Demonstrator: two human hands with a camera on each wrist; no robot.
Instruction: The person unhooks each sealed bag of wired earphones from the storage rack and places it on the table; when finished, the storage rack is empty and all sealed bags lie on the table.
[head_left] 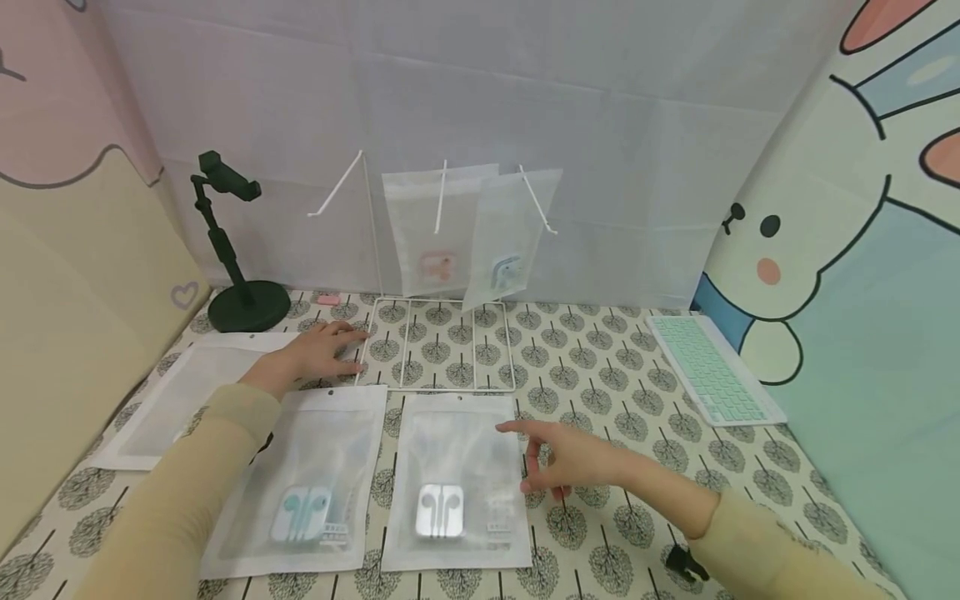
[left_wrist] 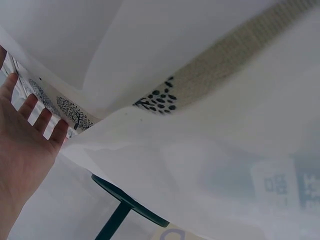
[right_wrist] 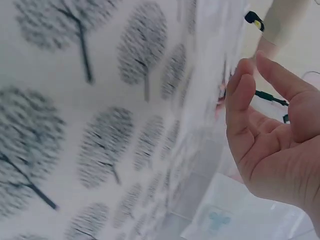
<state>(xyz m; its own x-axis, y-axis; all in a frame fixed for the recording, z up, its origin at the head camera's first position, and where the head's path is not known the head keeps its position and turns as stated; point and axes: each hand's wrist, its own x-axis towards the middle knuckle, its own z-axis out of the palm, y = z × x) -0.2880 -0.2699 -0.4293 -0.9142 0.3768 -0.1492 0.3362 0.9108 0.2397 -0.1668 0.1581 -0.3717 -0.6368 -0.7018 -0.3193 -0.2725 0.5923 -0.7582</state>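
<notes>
My left hand (head_left: pixel 318 350), fingers spread, reaches over the pouches to the left side of a white wire rack (head_left: pixel 435 389). In the left wrist view the left hand (left_wrist: pixel 30 135) holds nothing. My right hand (head_left: pixel 566 454) hovers at the right edge of a translucent pouch (head_left: pixel 457 442) with white earphones (head_left: pixel 440 510) inside. Its index finger points left; the other fingers bend loosely in the right wrist view. Beside it lies a pouch (head_left: pixel 330 442) with teal-corded earphones (head_left: pixel 302 514). My left arm partly covers another pouch (head_left: pixel 161 408).
From the rack's prongs hang a pouch with pink earphones (head_left: pixel 437 266) and one with blue earphones (head_left: pixel 506 271). A dark green stand (head_left: pixel 249 307) occupies the back left, near a small pink item (head_left: pixel 328 299). A mint-keyed keyboard (head_left: pixel 712 371) lies at right.
</notes>
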